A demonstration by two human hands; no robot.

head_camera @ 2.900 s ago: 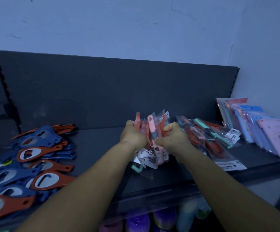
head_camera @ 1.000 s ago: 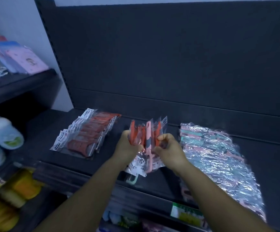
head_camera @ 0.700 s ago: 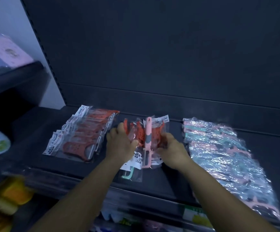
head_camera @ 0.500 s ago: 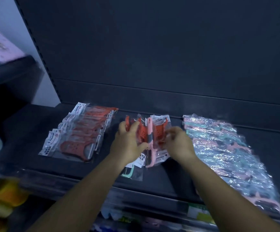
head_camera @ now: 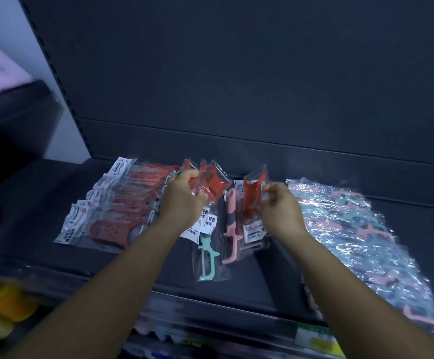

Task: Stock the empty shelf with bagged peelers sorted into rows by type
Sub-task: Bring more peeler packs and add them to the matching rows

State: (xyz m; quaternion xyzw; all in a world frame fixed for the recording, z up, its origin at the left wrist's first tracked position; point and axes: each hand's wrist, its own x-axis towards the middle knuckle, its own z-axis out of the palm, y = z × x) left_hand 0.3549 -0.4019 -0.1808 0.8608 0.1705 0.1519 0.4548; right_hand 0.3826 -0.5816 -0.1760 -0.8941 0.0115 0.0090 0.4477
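At 12 o'clock on shelf (head_camera: pixel 42 211) | bundle now split: left hand (head_camera: pixel 184 200) grips red bagged peelers (head_camera: pixel 214 183), right hand (head_camera: pixel 279 209) pinches one red bag (head_camera: pixel 253 200) | sorting by type begins, probably.

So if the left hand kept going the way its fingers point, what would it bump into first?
Probably the shelf's dark back panel. The left hand, gripping red bagged peelers, points up and back; depth is unclear.

Bagged peelers (head_camera: pixel 212 186) now split between hands
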